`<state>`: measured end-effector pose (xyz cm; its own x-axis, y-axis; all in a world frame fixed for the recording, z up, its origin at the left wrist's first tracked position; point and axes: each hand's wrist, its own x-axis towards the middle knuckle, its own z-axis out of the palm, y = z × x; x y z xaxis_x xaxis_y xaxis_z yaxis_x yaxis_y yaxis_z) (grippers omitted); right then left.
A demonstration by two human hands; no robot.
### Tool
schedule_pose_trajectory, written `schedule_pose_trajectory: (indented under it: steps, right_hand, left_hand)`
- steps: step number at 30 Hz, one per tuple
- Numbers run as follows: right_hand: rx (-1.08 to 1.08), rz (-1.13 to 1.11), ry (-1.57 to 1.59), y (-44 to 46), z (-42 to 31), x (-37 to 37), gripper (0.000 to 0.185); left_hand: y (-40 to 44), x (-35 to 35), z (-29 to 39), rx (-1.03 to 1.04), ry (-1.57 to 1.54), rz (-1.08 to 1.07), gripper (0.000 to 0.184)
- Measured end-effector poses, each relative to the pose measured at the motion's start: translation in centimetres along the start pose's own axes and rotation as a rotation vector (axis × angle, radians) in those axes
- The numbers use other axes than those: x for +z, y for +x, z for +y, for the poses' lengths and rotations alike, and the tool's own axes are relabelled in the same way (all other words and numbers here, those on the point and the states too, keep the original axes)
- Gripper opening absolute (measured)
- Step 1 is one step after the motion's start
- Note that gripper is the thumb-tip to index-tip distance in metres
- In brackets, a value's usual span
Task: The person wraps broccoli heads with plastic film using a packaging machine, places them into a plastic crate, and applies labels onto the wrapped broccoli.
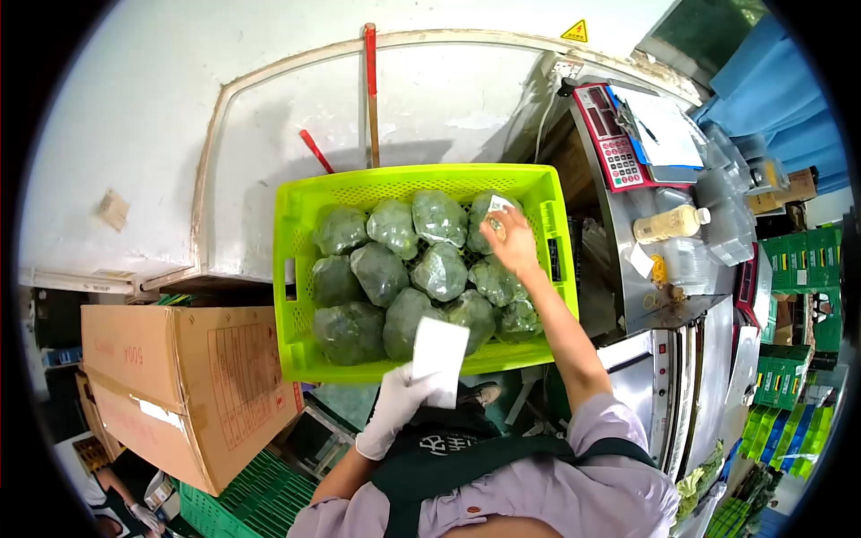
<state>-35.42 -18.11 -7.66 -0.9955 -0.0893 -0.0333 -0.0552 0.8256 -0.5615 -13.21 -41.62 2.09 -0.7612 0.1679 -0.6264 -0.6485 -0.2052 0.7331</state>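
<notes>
A lime-green crate (421, 363) holds several dark green, film-wrapped round vegetables (441, 272). My left hand (399, 405), in a white glove, grips a white paper strip (439, 354) in front of the crate's near edge. Bare, my right hand (509, 235) reaches over the back right of the crate. Its fingers are at a white label (499, 204) on the back right wrapped vegetable (482, 212); whether they still pinch the label or press it down is hard to tell.
A cardboard box (184, 386) stands at the left, above a green crate (256, 498). To the right, a metal table (628, 260) bears a red scale (606, 134), a clipboard (659, 130) and a bottle (668, 224). Red-handled tools (370, 72) lean on the wall.
</notes>
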Motion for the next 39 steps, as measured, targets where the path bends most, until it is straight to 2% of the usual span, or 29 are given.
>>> schedule_pose_trajectory:
  steps: [1,3,5,6,7,9,10,11,13,14,15,17,18,19,21,22,23,26,27,29,30,31,33,34,36,38,39]
  right_hand:
    - [0.085,-0.086,0.335,-2.6,-1.3,-1.6,0.049]
    - [0.233,-0.418,0.938,-9.2,-4.4,-4.9,0.05]
    - [-0.087,-0.659,1.058,-15.2,-5.0,-5.9,0.054]
    - [-0.185,-0.67,0.931,-17.9,-5.5,-6.1,0.051]
    - [-0.278,-0.678,0.804,-20.3,-6.2,-6.3,0.049]
    - [-0.137,-0.648,0.672,-23.6,-8.4,-7.9,0.037]
    - [-0.02,-0.521,0.661,-25.0,-8.9,-8.2,0.025]
    - [-0.057,-0.425,0.666,-26.0,-8.9,-8.4,0.023]
    - [-0.09,-0.321,0.685,-27.7,-8.9,-9.8,0.023]
    - [-0.046,-0.304,0.682,-28.4,-9.2,-10.9,0.022]
    - [-0.001,-0.287,0.68,-29.0,-9.3,-11.8,0.022]
    - [-0.04,-0.175,0.624,-29.9,-8.9,-12.3,0.021]
    - [-0.024,-0.166,0.586,-30.5,-8.9,-12.7,0.021]
    - [-0.007,-0.156,0.549,-30.9,-8.9,-12.9,0.022]
    - [0.034,-0.201,0.555,-31.4,-8.9,-12.9,0.021]
    - [0.067,-0.252,0.559,-31.6,-8.8,-12.7,0.02]
    - [0.07,-0.253,0.558,-31.8,-8.6,-12.2,0.02]
    - [-0.052,-0.132,0.621,-32.4,-8.6,-10.6,0.021]
    - [-0.052,-0.134,0.619,-32.2,-8.7,-10.5,0.021]
    - [0.067,-0.189,0.557,-32.0,-8.8,-10.3,0.025]
    - [0.076,-0.19,0.472,-31.9,-8.6,-10.1,0.033]
    - [-0.078,0.0,0.287,-31.5,-8.4,-9.8,0.042]
    - [0.021,-0.013,0.298,-30.8,-8.8,-11.6,0.046]
    - [-0.055,0.02,0.326,-30.3,-8.3,-12.0,0.046]
    - [0.007,-0.163,0.633,-29.0,-8.3,-12.9,0.047]
    - [0.096,-0.426,0.991,-27.6,-8.4,-12.4,0.046]
    - [0.097,-0.521,0.866,-26.8,-9.0,-12.1,0.036]
  left_hand:
    - [0.1,0.2,-0.4,0.078,-0.01,0.034,0.023]
    - [-0.2,1.1,0.4,0.127,-0.103,0.095,0.022]
    - [-0.2,2.7,1.3,0.398,0.009,0.117,0.022]
    - [-0.2,2.8,1.1,0.572,0.099,0.072,0.023]
    - [0.0,3.3,1.0,0.578,0.105,0.073,0.023]
    - [0.4,4.7,0.9,0.57,0.156,0.099,0.023]
    - [0.6,5.1,0.7,0.493,0.183,0.115,0.02]
    - [0.9,5.9,0.7,0.495,0.189,0.112,0.02]
    - [1.3,7.4,0.7,0.418,-0.03,0.125,0.015]
    - [2.5,6.4,-0.6,0.416,0.09,0.077,0.015]
    - [1.7,7.1,-0.2,0.384,0.057,0.08,0.031]
    - [0.8,8.0,-0.7,0.63,0.263,0.344,0.053]
    - [-0.4,7.4,-0.2,0.796,0.397,0.328,0.065]
    - [-1.3,7.1,0.4,1.007,0.491,0.276,0.064]
    - [-3.0,6.7,1.7,1.278,0.648,0.092,0.066]
    - [-3.2,6.7,1.7,1.305,0.732,-0.056,0.068]
    - [-2.9,7.1,1.4,1.332,0.69,-0.19,0.067]
    - [-2.8,7.2,-0.2,1.046,0.5,-0.377,0.052]
    - [-2.9,7.0,-0.7,0.978,0.477,-0.352,0.041]
    - [-2.9,7.3,-2.6,0.599,-0.014,-0.331,0.032]
    - [-3.4,7.1,-2.3,0.451,0.077,-0.204,0.022]
    - [-3.0,6.8,-2.5,0.487,0.044,-0.187,0.017]
    - [-2.9,6.0,-3.0,0.524,0.072,-0.092,0.005]
    - [-3.5,5.9,-2.2,0.55,0.19,-0.089,0.006]
    - [-3.9,4.9,-1.6,0.532,0.367,-0.135,0.024]
    - [-4.0,4.3,-1.9,0.565,0.383,-0.185,0.028]
    - [-4.1,3.8,-1.5,0.549,0.366,-0.231,0.03]
